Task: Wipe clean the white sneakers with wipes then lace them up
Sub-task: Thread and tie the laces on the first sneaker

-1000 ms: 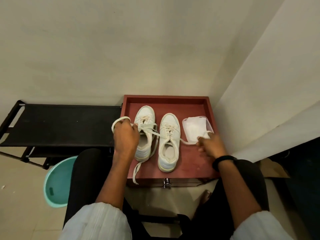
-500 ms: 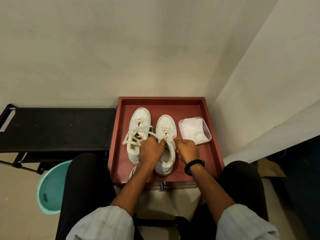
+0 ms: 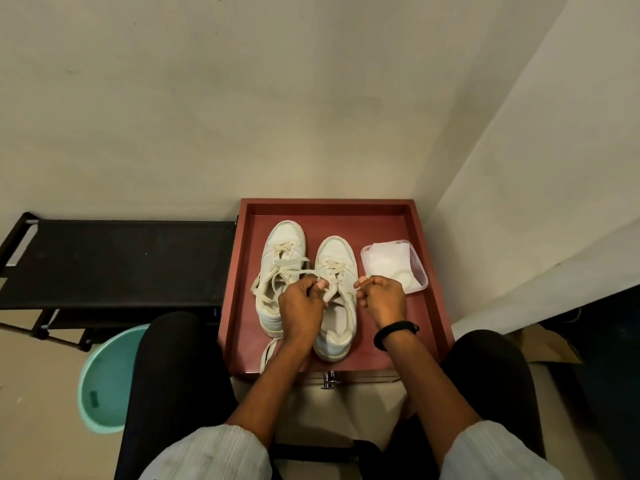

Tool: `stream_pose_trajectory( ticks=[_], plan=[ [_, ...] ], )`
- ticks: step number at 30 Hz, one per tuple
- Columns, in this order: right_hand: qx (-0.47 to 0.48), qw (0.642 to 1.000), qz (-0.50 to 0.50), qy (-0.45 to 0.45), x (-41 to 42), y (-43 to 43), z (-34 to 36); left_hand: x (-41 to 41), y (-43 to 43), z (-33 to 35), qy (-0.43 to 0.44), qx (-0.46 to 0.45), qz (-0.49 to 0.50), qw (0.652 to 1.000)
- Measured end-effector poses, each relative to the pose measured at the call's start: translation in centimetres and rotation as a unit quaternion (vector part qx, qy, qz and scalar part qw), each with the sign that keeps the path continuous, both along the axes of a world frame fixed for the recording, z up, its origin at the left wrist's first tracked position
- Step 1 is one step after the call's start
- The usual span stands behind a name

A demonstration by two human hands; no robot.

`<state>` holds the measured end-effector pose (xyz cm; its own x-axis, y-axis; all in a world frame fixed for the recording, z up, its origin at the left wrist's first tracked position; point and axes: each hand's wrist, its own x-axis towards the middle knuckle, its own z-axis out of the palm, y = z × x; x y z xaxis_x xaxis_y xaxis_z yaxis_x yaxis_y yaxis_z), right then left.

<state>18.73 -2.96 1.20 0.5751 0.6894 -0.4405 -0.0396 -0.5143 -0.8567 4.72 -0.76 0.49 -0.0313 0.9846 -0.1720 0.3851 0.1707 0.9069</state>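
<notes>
Two white sneakers [image 3: 336, 251], toes to wall [image 3: 311, 133] — lace [image 3: 298, 271] in grip of left hand [image 3: 301, 306].

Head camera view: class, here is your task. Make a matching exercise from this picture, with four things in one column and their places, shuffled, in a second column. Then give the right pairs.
Things
1. tub of wipes
2. teal bucket
3. black wristband
4. black rack

Places
A. beside the person's left leg
B. left of the red tray
C. on the wrist of the right hand
D. in the tray, right of the white sneakers

Pairs: 1-D, 2-A, 3-C, 4-B
</notes>
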Motion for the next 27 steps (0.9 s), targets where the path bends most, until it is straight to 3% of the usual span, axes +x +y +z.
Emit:
stream_pose_trajectory(
  ticks=[5,8,10,15,20,23,27],
  plan=[
    [0.000,0.999,-0.015,0.037,-0.4,-0.1,0.2,0.0,-0.2,0.0,-0.032,-0.009,0.025,0.999],
    [0.041,0.999,0.031,-0.002,-0.6,0.1,0.2,-0.2,-0.1,0.0,-0.049,0.015,-0.022,0.998],
    [0.056,0.995,0.062,-0.056,-0.7,0.5,0.0,-0.2,0.0,0.1,-0.009,0.078,-0.085,0.993],
    [0.071,0.982,0.105,-0.138,-0.9,1.2,0.2,-0.3,0.5,0.0,0.167,0.234,-0.209,0.935],
    [0.099,0.974,0.128,-0.161,-1.0,1.2,1.3,-0.1,1.6,0.6,0.314,0.272,-0.302,0.858],
    [0.117,0.964,0.135,-0.198,-1.2,1.1,1.4,-0.2,2.2,1.2,0.358,0.290,-0.333,0.823],
    [0.126,0.965,0.144,-0.181,-1.1,0.7,1.8,-1.1,3.0,1.0,0.380,0.307,-0.362,0.794]
  ],
)
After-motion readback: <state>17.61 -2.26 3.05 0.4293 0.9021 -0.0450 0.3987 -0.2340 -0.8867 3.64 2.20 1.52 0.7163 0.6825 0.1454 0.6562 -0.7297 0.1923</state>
